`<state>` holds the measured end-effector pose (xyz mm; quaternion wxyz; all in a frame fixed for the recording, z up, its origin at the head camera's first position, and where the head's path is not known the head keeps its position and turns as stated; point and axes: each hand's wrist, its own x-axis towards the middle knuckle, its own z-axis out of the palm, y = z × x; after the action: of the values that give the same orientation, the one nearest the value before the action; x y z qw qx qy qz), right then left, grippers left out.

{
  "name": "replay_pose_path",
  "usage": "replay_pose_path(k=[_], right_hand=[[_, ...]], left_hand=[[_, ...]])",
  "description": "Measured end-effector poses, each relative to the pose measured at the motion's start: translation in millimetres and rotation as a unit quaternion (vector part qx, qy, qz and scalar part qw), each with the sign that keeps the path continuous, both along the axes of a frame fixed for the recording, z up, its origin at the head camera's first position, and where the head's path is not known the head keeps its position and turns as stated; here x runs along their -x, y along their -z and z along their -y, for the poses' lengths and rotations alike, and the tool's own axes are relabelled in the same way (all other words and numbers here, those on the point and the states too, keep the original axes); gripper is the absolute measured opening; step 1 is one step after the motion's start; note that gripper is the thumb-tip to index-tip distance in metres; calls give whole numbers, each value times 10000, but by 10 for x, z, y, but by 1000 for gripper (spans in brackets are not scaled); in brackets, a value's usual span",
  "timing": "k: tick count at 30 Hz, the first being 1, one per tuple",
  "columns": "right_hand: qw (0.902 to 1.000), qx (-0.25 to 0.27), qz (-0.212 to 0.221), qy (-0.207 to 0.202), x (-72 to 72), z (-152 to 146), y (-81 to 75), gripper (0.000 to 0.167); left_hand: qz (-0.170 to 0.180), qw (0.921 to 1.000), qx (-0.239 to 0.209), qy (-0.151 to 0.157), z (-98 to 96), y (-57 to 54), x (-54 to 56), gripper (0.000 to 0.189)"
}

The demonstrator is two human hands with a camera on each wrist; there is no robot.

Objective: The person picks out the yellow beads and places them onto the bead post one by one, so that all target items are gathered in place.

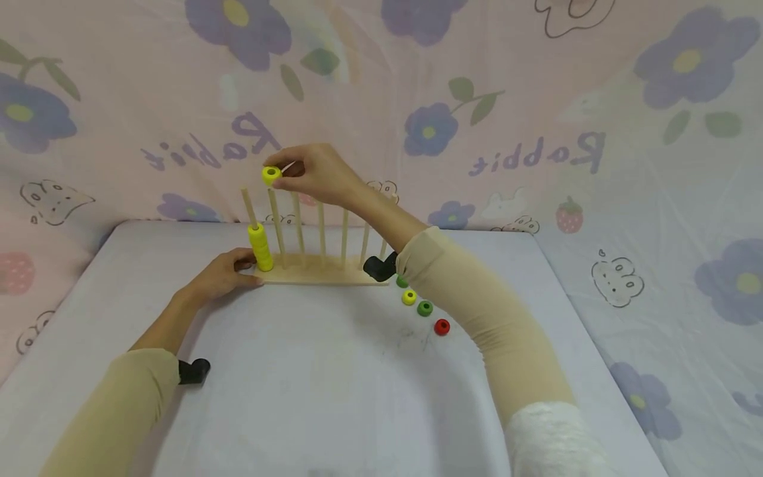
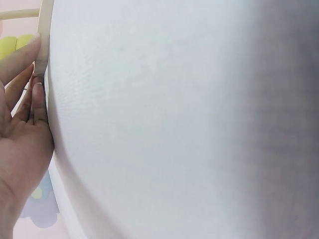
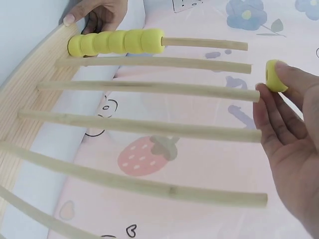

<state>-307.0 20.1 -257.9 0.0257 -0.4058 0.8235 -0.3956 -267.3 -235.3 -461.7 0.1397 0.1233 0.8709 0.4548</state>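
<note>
A wooden peg rack (image 1: 322, 273) stands toward the back of the table, with several upright rods on a flat base. Yellow beads (image 1: 260, 248) are stacked on its leftmost rod, whose upper part is bare. My right hand (image 1: 322, 173) pinches a single yellow bead (image 3: 273, 75) between thumb and fingers, above the tip of the second rod from the left. In the right wrist view, that bead is apart from the rod tips. At the rack's left end, my left hand (image 1: 223, 273) holds the base (image 2: 45, 37), thumb at the front and other fingers partly hidden behind.
Loose beads lie right of the rack: a yellow one (image 1: 408, 297), green ones (image 1: 424, 308) and a red one (image 1: 442, 326). My right forearm hides part of this area. A patterned cloth (image 1: 369, 86) hangs behind the white table (image 1: 310, 397).
</note>
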Motion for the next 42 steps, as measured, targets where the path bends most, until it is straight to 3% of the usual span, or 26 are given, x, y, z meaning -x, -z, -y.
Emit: replay_pose_path(k=[7, 23, 42], right_hand=[[9995, -251, -193, 60, 9, 134, 12, 38], [9991, -372, -193, 10, 8, 354, 78, 34], [9942, -1020, -216, 253, 18, 456, 107, 35]], left_hand=[[-27, 10000, 54, -17, 14, -17, -9, 74], [-9, 10000, 13, -3, 0, -13, 4, 72], [57, 10000, 40, -9, 27, 10, 9, 74]])
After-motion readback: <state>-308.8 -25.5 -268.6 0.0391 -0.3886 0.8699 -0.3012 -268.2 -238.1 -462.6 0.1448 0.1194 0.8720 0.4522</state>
